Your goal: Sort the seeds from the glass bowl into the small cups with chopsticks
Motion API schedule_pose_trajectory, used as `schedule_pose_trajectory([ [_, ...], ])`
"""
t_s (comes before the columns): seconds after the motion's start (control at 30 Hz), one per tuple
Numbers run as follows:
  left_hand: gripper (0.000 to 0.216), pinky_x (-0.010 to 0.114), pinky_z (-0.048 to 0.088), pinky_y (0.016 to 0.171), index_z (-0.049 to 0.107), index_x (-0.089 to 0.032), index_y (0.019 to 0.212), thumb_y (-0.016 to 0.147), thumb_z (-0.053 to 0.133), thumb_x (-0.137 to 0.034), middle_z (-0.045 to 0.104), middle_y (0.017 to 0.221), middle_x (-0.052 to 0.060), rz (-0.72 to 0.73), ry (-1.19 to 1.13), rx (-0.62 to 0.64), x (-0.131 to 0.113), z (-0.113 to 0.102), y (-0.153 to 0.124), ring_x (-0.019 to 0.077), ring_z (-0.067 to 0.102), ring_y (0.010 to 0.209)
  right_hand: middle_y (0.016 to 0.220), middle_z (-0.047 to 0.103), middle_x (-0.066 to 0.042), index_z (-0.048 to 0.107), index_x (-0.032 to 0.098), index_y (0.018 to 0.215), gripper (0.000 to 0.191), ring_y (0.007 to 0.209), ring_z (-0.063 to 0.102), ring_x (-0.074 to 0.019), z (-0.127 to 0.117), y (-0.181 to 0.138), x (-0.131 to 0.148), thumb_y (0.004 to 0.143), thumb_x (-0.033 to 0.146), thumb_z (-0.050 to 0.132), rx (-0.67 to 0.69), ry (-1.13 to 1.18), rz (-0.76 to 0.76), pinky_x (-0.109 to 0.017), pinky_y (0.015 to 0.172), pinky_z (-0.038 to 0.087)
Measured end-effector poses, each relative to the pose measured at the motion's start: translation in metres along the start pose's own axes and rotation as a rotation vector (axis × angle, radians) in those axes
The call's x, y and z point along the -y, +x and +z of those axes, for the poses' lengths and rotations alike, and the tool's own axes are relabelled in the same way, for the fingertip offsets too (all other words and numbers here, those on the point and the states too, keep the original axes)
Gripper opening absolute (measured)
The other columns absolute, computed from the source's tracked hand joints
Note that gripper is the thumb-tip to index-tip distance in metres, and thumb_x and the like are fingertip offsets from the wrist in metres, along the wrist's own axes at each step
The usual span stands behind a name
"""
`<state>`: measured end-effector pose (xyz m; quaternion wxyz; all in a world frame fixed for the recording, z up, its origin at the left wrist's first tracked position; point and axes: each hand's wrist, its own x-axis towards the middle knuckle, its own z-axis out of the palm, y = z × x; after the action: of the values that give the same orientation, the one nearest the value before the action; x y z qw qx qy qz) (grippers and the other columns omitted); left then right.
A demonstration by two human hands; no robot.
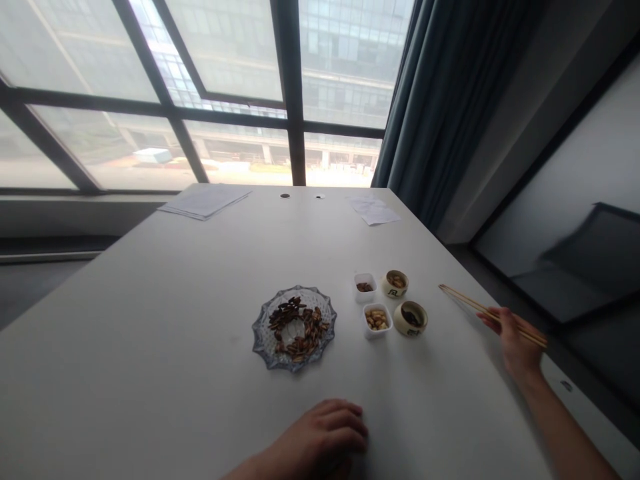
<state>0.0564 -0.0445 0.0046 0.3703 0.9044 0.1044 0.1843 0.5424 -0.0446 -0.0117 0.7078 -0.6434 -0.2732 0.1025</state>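
In the head view, my right hand (517, 343) grips a pair of wooden chopsticks (467, 300) over the table's right side, their tips pointing left. My left hand (333, 430) rests on the table near the front, its fingers curled together and its palm hidden. Beyond it sits a scalloped glass plate (263, 337) with brown seed-like pieces arranged in a ring. To the plate's right are two white square cups: one has dark pieces (364, 287), the other tan nuts (376, 319). Beside them stand two cream round cups, the back one (395, 292) and the front one (411, 328), each with contents.
The white table (175, 320) reaches to a large window. Stacked paper sheets (205, 200) lie at the far left, and more paper (375, 210) at the far right. Two round holes are near the back edge. A dark curtain (445, 100) hangs at the right.
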Motion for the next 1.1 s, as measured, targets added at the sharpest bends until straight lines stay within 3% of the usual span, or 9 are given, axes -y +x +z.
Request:
schedule_pose_trajectory([
  [0.67, 0.027, 0.033, 0.049, 0.115, 0.063, -0.024, 0.115, 0.091, 0.056, -0.013, 0.076, 0.12, 0.005, 0.01, -0.014, -0.023, 0.001, 0.003, -0.001, 0.0206, 0.064, 0.129, 0.083, 0.077, -0.009, 0.076, 0.01, 0.085, 0.061, 0.067, 0.076, -0.0166, -0.016, 0.004, -0.032, 0.063, 0.065, 0.091, -0.068, 0.14, 0.104, -0.022, 0.063, 0.065],
  [1.1, 0.024, 0.033, 0.048, 0.116, 0.063, -0.025, 0.116, 0.094, 0.057, -0.017, 0.076, 0.121, 0.005, 0.008, -0.025, -0.018, 0.004, 0.005, -0.003, 0.0202, 0.063, 0.13, 0.081, 0.075, -0.008, 0.074, 0.011, 0.08, 0.057, 0.064, 0.076, -0.0171, -0.017, 0.01, -0.038, 0.067, 0.065, 0.09, -0.081, 0.187, 0.171, -0.023, 0.059, 0.066],
])
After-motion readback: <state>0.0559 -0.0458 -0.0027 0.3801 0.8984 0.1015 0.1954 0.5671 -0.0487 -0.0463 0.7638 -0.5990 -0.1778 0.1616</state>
